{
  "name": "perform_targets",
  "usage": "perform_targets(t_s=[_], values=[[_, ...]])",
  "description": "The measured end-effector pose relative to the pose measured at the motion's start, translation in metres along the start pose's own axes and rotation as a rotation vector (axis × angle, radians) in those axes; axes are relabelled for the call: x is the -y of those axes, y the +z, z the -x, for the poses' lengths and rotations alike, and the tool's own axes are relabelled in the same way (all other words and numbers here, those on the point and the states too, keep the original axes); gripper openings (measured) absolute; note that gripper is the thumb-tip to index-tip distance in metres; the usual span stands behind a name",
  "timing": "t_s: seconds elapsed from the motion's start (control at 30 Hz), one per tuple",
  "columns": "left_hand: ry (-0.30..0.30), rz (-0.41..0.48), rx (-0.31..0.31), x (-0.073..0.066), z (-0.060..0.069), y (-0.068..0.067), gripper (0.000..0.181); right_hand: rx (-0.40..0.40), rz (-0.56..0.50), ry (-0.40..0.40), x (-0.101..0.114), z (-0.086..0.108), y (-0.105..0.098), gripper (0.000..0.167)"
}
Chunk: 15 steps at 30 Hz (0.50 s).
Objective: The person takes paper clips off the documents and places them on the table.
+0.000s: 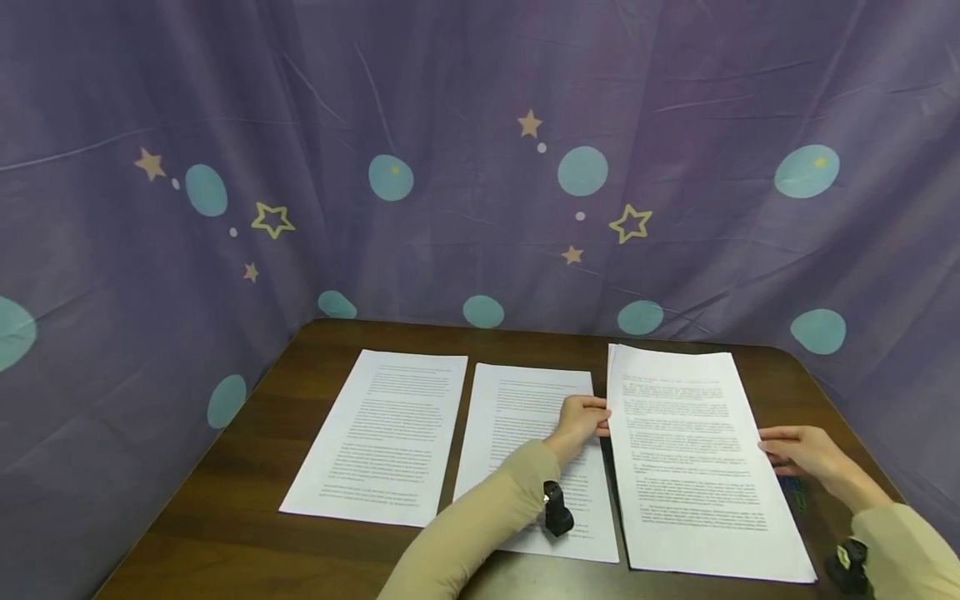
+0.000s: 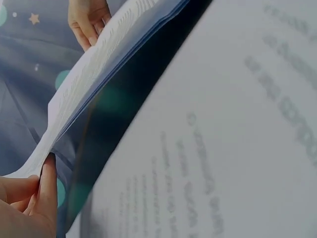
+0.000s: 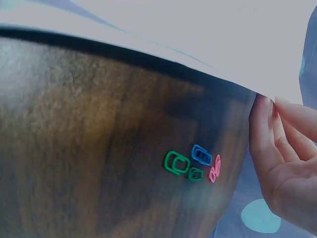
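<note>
A few printed sheets in a stack (image 1: 690, 467) are held up slightly at the right side of the table. My left hand (image 1: 581, 427) pinches the stack's left edge between thumb and fingers. At the opposite edge, my right hand (image 1: 808, 457) pinches the paper too. The left wrist view shows the stack (image 2: 81, 82) edge-on, its layers loosely together and bowed, with a gap beneath it. Below the right edge, in the right wrist view, lie a larger green paper clip (image 3: 177, 162), a smaller green one, a blue paper clip (image 3: 201, 154) and pink clips (image 3: 215, 168).
Another printed page (image 1: 517, 408) lies flat in the middle, partly under my left forearm. Farther left is a second printed page (image 1: 390, 433). The brown wooden table (image 1: 217, 500) meets a purple curtain (image 1: 465, 242) with stars and dots behind it.
</note>
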<state>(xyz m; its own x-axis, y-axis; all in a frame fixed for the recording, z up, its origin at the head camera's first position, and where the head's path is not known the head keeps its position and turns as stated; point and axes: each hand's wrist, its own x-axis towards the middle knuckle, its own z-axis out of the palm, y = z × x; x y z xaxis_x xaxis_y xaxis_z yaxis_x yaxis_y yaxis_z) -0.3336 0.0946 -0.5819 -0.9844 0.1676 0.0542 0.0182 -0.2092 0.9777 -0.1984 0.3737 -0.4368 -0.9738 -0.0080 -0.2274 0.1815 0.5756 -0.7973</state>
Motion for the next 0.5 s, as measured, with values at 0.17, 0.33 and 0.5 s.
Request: perform_targets(t_s=[0.17,0.33,0.5], values=[[-0.078,-0.124,-0.033,0.013,-0.007,-0.001,0.019,0.018,0.026,0.017,0.000,-0.002,0.002,0.051],[-0.165,-0.115,-0.026,-0.065,0.037,0.002,0.025,0.031,0.009,0.026,-0.006,-0.008,0.005,0.049],[-0.199,-0.136,-0.074,-0.109,0.064,0.009,0.027,0.034,0.019,0.039,-0.009,-0.011,0.006,0.048]])
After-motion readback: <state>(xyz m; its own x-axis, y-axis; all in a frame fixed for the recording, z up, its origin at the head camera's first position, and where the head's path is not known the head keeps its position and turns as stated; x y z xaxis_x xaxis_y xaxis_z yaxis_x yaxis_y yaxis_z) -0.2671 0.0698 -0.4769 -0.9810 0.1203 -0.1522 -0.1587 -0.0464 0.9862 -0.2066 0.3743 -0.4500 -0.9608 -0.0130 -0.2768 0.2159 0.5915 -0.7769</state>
